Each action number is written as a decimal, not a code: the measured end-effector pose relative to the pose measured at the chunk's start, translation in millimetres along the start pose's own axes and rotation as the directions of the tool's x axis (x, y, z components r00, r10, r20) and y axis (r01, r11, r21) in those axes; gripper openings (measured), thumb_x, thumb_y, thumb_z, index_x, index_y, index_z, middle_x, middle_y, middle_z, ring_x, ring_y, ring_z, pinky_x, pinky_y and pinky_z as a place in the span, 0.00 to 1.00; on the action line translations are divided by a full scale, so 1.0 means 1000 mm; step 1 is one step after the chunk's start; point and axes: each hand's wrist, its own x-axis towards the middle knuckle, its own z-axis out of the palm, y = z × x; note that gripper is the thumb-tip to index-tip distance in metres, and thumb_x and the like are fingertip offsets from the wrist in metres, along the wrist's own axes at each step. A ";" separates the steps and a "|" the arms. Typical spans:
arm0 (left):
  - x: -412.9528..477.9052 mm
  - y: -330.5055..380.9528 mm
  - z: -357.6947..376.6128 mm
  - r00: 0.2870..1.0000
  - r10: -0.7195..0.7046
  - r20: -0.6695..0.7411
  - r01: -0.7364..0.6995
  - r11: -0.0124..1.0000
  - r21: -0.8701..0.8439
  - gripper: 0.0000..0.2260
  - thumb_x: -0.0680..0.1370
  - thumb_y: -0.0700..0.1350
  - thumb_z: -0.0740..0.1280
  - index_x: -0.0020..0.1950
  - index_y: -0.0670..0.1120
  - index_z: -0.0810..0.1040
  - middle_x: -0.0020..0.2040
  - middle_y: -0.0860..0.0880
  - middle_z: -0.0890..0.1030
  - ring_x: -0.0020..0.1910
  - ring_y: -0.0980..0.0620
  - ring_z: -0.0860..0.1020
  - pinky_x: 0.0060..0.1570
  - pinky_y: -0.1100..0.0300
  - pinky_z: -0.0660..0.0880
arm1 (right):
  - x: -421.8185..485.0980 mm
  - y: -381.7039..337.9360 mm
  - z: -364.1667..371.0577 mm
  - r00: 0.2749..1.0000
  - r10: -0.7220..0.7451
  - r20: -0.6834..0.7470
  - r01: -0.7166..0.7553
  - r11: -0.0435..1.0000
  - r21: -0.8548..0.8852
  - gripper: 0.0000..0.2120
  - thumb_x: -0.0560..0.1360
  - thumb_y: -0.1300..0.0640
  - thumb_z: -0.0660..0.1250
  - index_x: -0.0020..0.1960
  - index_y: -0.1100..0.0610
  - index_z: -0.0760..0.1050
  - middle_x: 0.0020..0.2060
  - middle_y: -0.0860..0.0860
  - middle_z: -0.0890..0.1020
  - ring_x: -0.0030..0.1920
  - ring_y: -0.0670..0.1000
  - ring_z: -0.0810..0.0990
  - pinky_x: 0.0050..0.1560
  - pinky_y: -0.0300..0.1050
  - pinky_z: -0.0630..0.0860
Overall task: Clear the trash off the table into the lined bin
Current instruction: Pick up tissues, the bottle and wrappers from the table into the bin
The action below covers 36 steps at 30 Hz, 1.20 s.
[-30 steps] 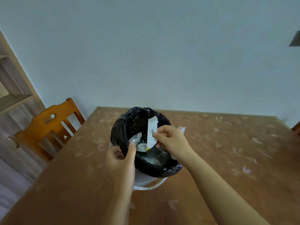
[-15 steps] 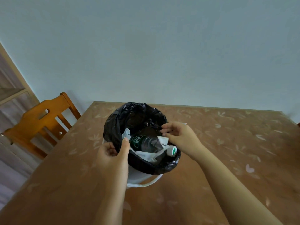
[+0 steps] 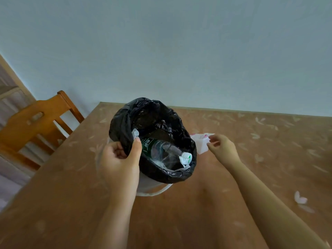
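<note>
Left hand (image 3: 119, 159) fingers pinching the black liner (image 3: 156, 119) rim; right hand (image 3: 221, 147) fingers spread, reaching for white wrapper (image 3: 201, 141) just beside the bin, mid-worktop (image 3: 197, 212). Probably light, crinkly, soft; best pinched at its near edge.

The liner (image 3: 152, 119) is thin black plastic, crinkled and glossy. The bin (image 3: 150, 186) below looks smooth white plastic. The bottle (image 3: 159, 148) is clear, shiny plastic with a green label. The counter (image 3: 233, 203) wears a brown leaf-printed covering with slight sheen. The chair (image 3: 39, 121) is varnished orange wood.
</note>
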 end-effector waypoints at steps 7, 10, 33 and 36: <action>0.014 -0.011 0.022 0.997 0.073 -0.011 -0.071 0.994 0.082 0.11 0.70 0.52 0.71 0.34 0.50 0.71 0.30 0.53 0.74 0.29 0.63 0.73 0.25 0.68 0.69 | 0.038 0.029 0.038 0.999 0.020 -0.035 -0.024 0.993 -0.115 0.14 0.72 0.58 0.66 0.57 0.57 0.74 0.53 0.57 0.75 0.45 0.53 0.75 0.42 0.42 0.67; 0.018 -0.017 0.024 0.996 0.085 -0.006 -0.084 0.994 0.072 0.10 0.69 0.51 0.71 0.33 0.51 0.71 0.30 0.53 0.74 0.28 0.62 0.73 0.26 0.69 0.69 | 0.047 0.036 0.048 0.999 0.033 -0.028 -0.037 0.989 -0.140 0.13 0.72 0.57 0.65 0.56 0.58 0.74 0.52 0.58 0.76 0.47 0.56 0.75 0.40 0.43 0.66; -0.007 -0.013 -0.027 0.994 -0.113 -0.006 0.113 0.993 -0.042 0.14 0.63 0.59 0.68 0.31 0.51 0.69 0.27 0.56 0.71 0.25 0.61 0.68 0.30 0.61 0.67 | -0.038 -0.037 -0.008 0.923 0.028 -0.383 0.073 0.966 0.247 0.04 0.72 0.55 0.66 0.47 0.54 0.75 0.38 0.51 0.77 0.37 0.46 0.74 0.38 0.36 0.67; -0.023 -0.010 -0.045 0.986 -0.168 0.018 0.169 0.983 -0.069 0.12 0.63 0.60 0.68 0.26 0.57 0.70 0.23 0.60 0.71 0.25 0.60 0.67 0.30 0.58 0.66 | -0.070 -0.060 -0.030 0.899 0.024 -0.438 0.131 0.939 0.319 0.03 0.73 0.55 0.66 0.47 0.51 0.75 0.38 0.51 0.78 0.37 0.42 0.74 0.36 0.26 0.68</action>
